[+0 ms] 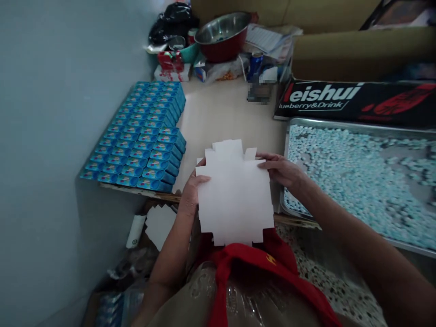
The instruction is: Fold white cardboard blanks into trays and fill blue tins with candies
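Card (235, 195), white and cut with tabs, is being held by both hands near the table (231, 109), its near end being seen above red cloth (259, 254). The left edge is being pinched by the left hand (191, 190), thumb uppermost; the upper right corner is being gripped narrowly by the right hand (281, 170), near the tray (323, 122). Little weight is probably being borne, and the sheet is being judged thin, fairly stiff but easily creased (some slipperiness is being guessed from its smooth look). Edges of the broad panel are being favoured as holds over the weaker tabs.
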`<state>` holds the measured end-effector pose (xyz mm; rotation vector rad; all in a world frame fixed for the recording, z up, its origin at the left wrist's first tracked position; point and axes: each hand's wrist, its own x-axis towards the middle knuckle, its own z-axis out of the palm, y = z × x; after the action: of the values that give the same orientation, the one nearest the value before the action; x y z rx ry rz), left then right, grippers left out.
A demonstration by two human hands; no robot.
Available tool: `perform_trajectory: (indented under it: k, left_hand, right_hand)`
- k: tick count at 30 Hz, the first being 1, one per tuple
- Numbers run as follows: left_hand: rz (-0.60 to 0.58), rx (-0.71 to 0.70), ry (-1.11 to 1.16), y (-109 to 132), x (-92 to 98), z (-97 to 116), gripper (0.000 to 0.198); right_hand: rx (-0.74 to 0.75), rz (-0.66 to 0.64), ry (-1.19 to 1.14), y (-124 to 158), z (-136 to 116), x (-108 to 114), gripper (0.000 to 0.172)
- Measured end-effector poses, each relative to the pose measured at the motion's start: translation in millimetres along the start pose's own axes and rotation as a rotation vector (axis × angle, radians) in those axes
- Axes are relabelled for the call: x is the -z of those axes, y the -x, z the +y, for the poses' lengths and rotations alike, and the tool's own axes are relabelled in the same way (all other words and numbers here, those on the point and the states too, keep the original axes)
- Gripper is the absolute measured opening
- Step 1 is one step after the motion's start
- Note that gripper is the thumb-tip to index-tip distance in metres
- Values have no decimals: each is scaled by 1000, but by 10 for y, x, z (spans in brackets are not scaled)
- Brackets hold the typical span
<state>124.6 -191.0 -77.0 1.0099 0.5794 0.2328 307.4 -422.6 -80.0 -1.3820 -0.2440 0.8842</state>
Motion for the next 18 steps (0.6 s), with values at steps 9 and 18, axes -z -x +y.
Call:
perform_trajectory:
  k: [9,18]
  left_hand:
    - [-215,-55,-354,-376,-247,105,62]
    - [-89,-203,-484,-586,-249,-168,31]
  right_hand:
    - [165,104,1191,-249,-118,-552,27]
    - [204,-47,1424,-265,-109,-484,40]
